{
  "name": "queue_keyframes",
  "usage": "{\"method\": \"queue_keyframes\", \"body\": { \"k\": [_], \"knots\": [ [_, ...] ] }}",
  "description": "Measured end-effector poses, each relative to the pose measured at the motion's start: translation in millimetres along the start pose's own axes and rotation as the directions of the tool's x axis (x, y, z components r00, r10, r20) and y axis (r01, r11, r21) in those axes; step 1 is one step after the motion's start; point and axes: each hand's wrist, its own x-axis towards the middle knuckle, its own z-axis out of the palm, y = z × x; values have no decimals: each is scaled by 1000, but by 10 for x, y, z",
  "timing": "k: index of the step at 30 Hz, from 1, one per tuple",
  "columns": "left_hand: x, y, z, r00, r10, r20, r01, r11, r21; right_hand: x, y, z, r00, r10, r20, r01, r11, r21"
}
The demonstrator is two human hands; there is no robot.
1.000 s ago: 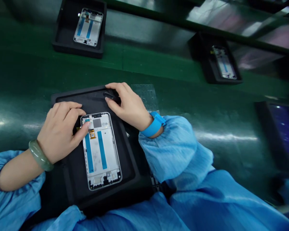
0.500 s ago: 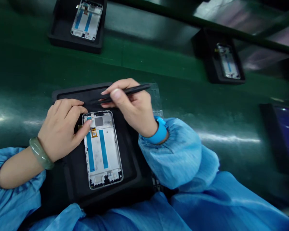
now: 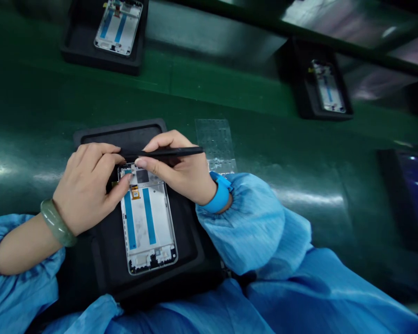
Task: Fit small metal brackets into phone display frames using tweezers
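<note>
A silver phone frame (image 3: pixel 162 232) with two blue strips and a small gold flex cable (image 3: pixel 135 194) lies on a black tray (image 3: pixel 186 241). My left hand (image 3: pixel 90 185) grips its upper left corner, the thumb on the inner face and the fingers curled about the outer edge. Black tweezers (image 3: pixel 181 151) are pinched in my right hand (image 3: pixel 181 171), which is closed over the frame's top edge. Their tips point left toward my left fingertips; I cannot make out whether anything is between them.
A clear perforated plastic sheet (image 3: pixel 214 134) lies right of the tray. Farther back, a black box (image 3: pixel 101 62) and another black box (image 3: pixel 296 83) each hold a similar phone frame. A dark box (image 3: pixel 393 185) with a purple-blue surface stands at far right.
My right hand has come down and left with the tweezers, which now lie flatter, closer to the frame's top edge. More of the clear sheet shows. My left hand keeps its hold.
</note>
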Motion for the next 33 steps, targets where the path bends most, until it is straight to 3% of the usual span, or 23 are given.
{"method": "queue_keyframes", "body": {
  "k": [7,13,18,28,33],
  "knots": [
    [-5,4,3,1000,-5,0,5,1000,-9,-14,-1,29,998,40,41,-40,999,-20],
    [-2,14,1,1000,-12,-2,12,1000,-3,-8,42,33,991,131,28,-134,987,95],
    [-3,18,-2,1000,-6,-6,6,1000,-4,-6,34,32,991,121,65,-125,990,67],
    [-2,-2,5,1000,-13,6,13,1000,-4,-28,47,62,985,173,-22,-168,975,149],
    [4,13,3,1000,-7,-10,7,1000,-4,-27,46,52,988,152,-39,-147,983,109]
  ]
}}
